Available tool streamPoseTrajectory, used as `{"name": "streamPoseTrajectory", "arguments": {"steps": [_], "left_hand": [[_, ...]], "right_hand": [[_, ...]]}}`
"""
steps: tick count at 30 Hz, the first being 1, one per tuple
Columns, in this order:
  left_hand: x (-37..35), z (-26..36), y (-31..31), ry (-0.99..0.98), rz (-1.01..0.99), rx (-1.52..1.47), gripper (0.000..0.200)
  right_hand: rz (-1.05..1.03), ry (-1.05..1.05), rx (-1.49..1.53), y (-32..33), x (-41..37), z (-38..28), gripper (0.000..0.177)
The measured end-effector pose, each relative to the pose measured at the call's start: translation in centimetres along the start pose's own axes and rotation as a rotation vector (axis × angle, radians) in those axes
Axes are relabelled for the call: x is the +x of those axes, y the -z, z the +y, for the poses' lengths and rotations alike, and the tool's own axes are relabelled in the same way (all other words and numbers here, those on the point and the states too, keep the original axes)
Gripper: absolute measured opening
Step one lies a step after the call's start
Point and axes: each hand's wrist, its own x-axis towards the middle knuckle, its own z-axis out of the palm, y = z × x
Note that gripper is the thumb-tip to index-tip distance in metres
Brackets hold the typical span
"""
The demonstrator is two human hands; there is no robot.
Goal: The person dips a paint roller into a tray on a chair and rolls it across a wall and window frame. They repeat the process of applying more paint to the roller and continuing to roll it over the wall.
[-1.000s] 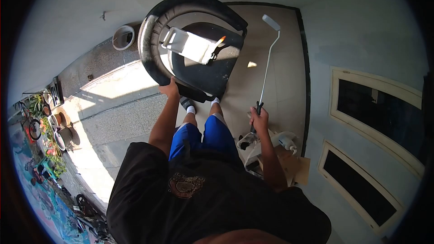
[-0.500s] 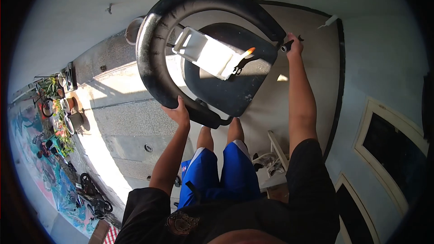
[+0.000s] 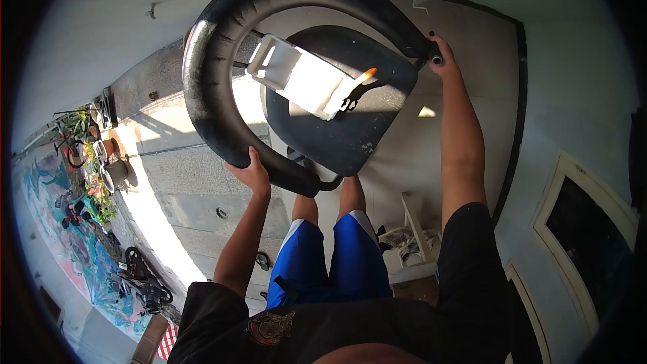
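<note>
A black padded chair stands in front of me, its curved armrest [image 3: 202, 74] looping around the back of its flat seat [image 3: 377, 121]. My left hand [image 3: 252, 174] grips the near side of this padded loop, thumb on top. At the loop's far right end, my right hand [image 3: 443, 56] is closed around the dark handle of a paint roller, its knuckles right at the padding. The white paint roller [image 3: 424, 0] points away beyond that hand. On the seat rests a white plastic tray [image 3: 296, 77] in sunlight, with an orange-tipped stick-like thing [image 3: 367, 75] at its right end.
A pale wall with framed dark windows [image 3: 586, 229] is on my right. Potted plants [image 3: 111, 168] and a parked motorcycle [image 3: 145, 280] line the left side. A white wooden frame [image 3: 418, 229] with cloth-like stuff stands by my right leg.
The roller has swung from pointing right to pointing away from me as my right hand turned. The chair sits slightly farther left and up in view, with my left hand still on it.
</note>
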Motion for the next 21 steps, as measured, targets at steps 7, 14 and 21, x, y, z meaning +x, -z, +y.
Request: {"name": "streamPoseTrajectory", "arguments": {"steps": [7, 14, 21], "left_hand": [[0.8, 0.7, -0.2, 0.034, 0.015, -0.050, 0.057], [5.4, 1.1, 0.1, -0.119, -0.063, 0.015, 0.051], [13.9, 4.1, -3.6, -0.256, -0.168, 0.095, 0.056]], "right_hand": [[0.096, 0.174, -0.021, 0.0, -1.8, 3.5, 0.025], [0.219, 0.261, 0.243, 3.4, -5.8, 7.3, 0.024], [0.261, 0.325, 0.144, 4.2, -8.3, 8.9, 0.019]]}}
